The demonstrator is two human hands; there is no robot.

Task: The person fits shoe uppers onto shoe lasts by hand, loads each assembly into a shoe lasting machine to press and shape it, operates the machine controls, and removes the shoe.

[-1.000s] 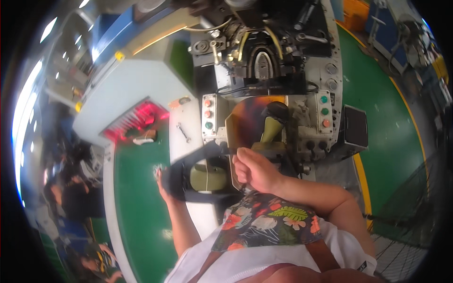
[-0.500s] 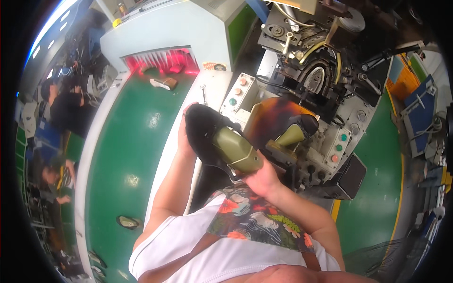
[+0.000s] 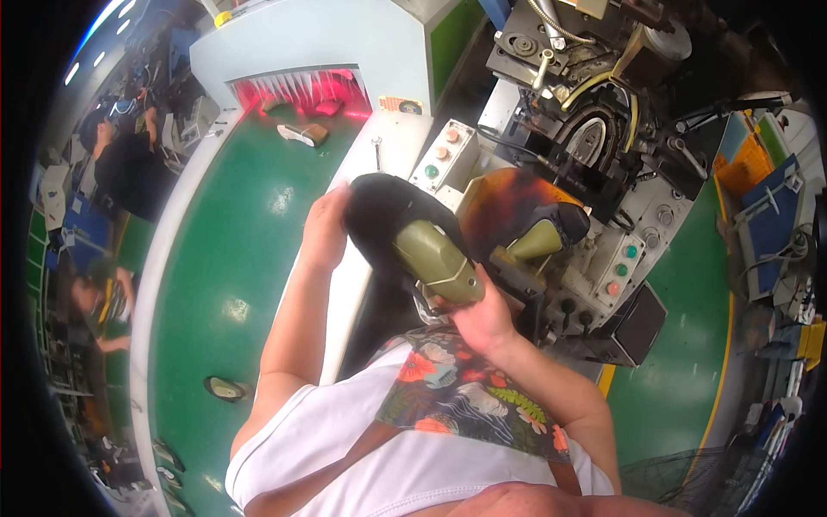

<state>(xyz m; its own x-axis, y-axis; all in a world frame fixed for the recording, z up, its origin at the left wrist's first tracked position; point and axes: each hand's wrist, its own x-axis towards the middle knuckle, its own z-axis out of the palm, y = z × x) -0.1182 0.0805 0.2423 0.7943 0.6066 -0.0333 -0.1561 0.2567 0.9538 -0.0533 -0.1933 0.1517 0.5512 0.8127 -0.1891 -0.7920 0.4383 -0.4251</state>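
Note:
In front of me is a black shoe upper (image 3: 372, 211) on an olive-green shoe last (image 3: 428, 250), tilted with its toe up and to the left. My right hand (image 3: 484, 320) is closed around the heel end of the last, below the hole in it. At the toe's left edge, my left hand (image 3: 327, 226) grips the black upper; its fingertips are partly hidden behind it. A second green last (image 3: 538, 241) with a black upper sits just right of it, at the front of the machine.
A lasting machine (image 3: 590, 142) with button boxes (image 3: 444, 155) stands ahead and right. On my left runs a green conveyor belt (image 3: 220, 250) carrying several shoes, including a pale shoe (image 3: 301, 133) near a red-lit tunnel (image 3: 297, 90). A wrench (image 3: 376, 151) lies on its white edge. Co-workers (image 3: 133, 168) are at far left.
My left hand has shifted slightly left and down along the toe, with more of it showing. The shoe has moved slightly, still held in my right hand. The whole view has shifted a little.

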